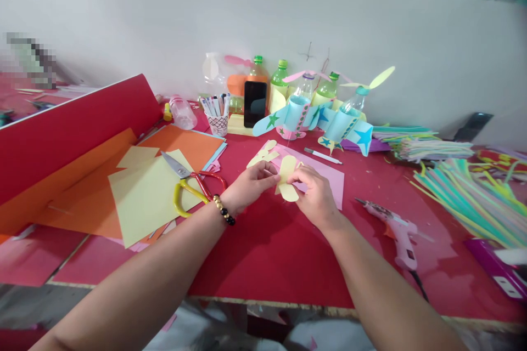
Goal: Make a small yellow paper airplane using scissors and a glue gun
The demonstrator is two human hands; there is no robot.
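Note:
Between my two hands is a pale yellow paper cutout (288, 180) with rounded ends, raised over the red table. My left hand (260, 182) pinches its left edge with thumb and fingertips. From the other side, the fingers of my right hand (315, 189) close on its right edge. Beneath and behind lies a pink paper sheet (334, 178). More yellow cutouts (265, 154) rest on that sheet, just beyond my left hand. Scissors (193, 176) with red and yellow handles lie open near my left wrist, on a yellow paper sheet (132, 197).
A pink glue gun (391, 225) lies right, a white pen (323, 156) ahead. Paper-and-bottle planes (300, 112) stand at the back beside a phone (255, 103) and a cup of pens (216, 120). Pipe cleaners (473, 197) are heaped right; a red roll (82, 131) lies left.

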